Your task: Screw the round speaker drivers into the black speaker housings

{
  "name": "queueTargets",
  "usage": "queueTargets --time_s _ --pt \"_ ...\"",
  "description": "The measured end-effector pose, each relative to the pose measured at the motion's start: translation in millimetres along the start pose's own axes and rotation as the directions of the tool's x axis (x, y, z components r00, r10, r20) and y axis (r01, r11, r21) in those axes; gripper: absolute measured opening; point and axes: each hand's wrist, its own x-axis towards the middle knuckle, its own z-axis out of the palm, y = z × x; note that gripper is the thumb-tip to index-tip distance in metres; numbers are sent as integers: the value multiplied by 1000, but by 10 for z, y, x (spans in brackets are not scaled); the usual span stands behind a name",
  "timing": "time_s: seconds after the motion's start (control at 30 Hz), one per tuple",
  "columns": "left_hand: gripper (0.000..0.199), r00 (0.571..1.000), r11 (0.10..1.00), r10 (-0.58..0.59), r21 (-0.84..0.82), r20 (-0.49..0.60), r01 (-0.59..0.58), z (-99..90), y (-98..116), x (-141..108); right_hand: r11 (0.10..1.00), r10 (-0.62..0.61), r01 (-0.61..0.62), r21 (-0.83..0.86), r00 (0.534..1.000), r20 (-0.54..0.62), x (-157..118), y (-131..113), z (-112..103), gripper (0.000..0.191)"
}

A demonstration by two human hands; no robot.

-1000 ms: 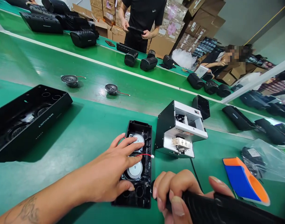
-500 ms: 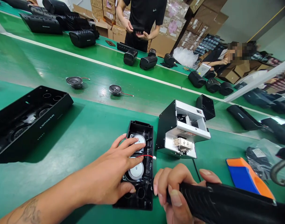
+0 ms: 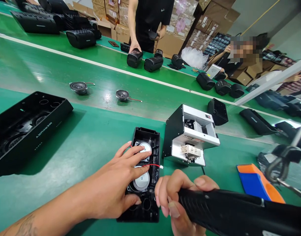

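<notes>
A black housing (image 3: 150, 209) lies on the green mat, holding two round speakers with silver backs, an upper one (image 3: 144, 149) and a lower one (image 3: 141, 182). My left hand (image 3: 123, 177) rests over its left side, fingers spread across the speakers, thumb near the lower end. A red wire with a white plug (image 3: 161, 167) sticks out past its fingers. My right hand (image 3: 177, 200) is wrapped round a black powered screwdriver (image 3: 229, 208), whose tip end points at the housing's right edge beside the lower speaker.
A silver-and-black screw feeder (image 3: 193, 137) stands right of the housing. An open black case (image 3: 39, 131) lies left. Two loose speakers (image 3: 78, 87) sit beyond the mat. An orange-and-blue object (image 3: 258, 183) and a metal hook (image 3: 279, 167) are at right. Across the line, a person touches a black unit (image 3: 135, 58).
My right hand and the screwdriver have moved left, closer to the housing's edge. My left hand keeps its place on the speakers. The person opposite has reached down to a black unit.
</notes>
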Motion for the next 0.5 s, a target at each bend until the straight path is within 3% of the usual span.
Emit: queueTargets --time_s 0.23,0.33,0.43,0.5 --pt "80 999 1000 5 10 -41 -4 25 16 -2 999 -6 7 -50 1000 6 -71 23 -5 36" --pt "74 996 998 57 24 -73 -56 -10 -27 -30 998 3 -4 -59 1000 -11 -139 104 23 36" --pt "54 984 990 140 35 -107 -137 -151 -151 -94 993 -100 95 -75 993 -64 -178 209 110 33" --pt "62 976 982 182 77 -121 -173 -270 -264 -145 983 -170 158 -96 975 -143 -158 220 161 39"
